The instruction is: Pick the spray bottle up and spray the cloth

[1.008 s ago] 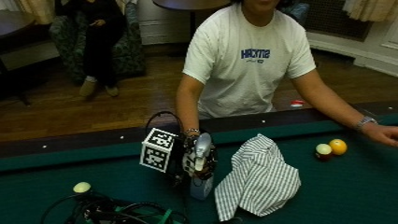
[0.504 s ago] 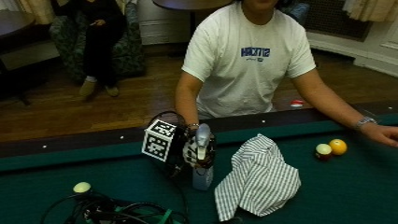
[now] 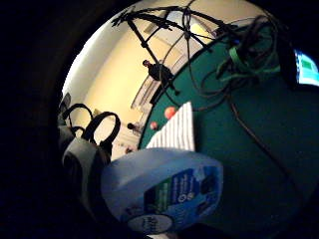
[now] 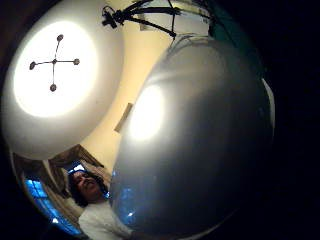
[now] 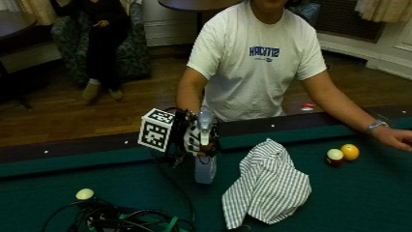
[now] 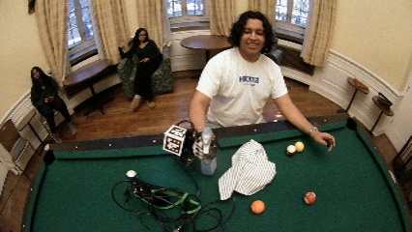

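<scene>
Person stood at the far rail of the green worktop [image 5: 360,203], a pool table. Gloved right hand [image 5: 195,137] was wrapped around the upper part of the spray bottle [image 5: 205,159], fingers curled round the neck area near the trigger; exact finger-on-trigger contact too small to tell. Bottle was upright and appeared lifted just off the felt, though the gap under its base was hard to confirm. Little-finger palm view showed the bottle's labelled body [image 3: 164,191] right against the palm, with the striped cloth [image 3: 174,132] on the felt beyond it; thumb-side view was mostly filled by the bottle's pale surface [image 4: 200,145], so it sat close in the grip. Cloth [image 5: 267,186] lay bunched in a peaked heap on the worktop just beside the bottle, on the person's left, apart from it. Bottle was likely held high on the neck so a finger could work the trigger with the nozzle toward the cloth. Pickup looked done; spraying not yet evident, no mist visible. Bare left hand [image 5: 398,139] rested at the rail, well apart from the cloth, near two billiard balls [image 5: 342,154]. A tangle of cables [image 5: 122,220] and a white ball [image 5: 84,194] lay near the front edge.
</scene>
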`<state>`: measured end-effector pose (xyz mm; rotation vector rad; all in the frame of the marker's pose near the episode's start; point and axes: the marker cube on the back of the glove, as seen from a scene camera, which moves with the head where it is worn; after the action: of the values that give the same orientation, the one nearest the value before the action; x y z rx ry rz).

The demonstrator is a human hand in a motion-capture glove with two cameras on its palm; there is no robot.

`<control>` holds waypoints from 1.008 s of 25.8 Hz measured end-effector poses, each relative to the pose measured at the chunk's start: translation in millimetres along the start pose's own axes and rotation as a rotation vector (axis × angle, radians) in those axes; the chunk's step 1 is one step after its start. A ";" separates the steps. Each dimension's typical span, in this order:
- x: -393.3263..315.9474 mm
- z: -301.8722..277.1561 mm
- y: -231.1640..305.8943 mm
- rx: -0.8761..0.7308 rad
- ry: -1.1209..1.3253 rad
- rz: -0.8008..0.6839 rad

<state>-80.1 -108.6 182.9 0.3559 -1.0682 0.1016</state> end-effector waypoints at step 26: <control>-118.6 101.7 -12.7 -0.956 0.380 0.557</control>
<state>-219.4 -143.8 120.3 -0.8022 -0.7073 0.1342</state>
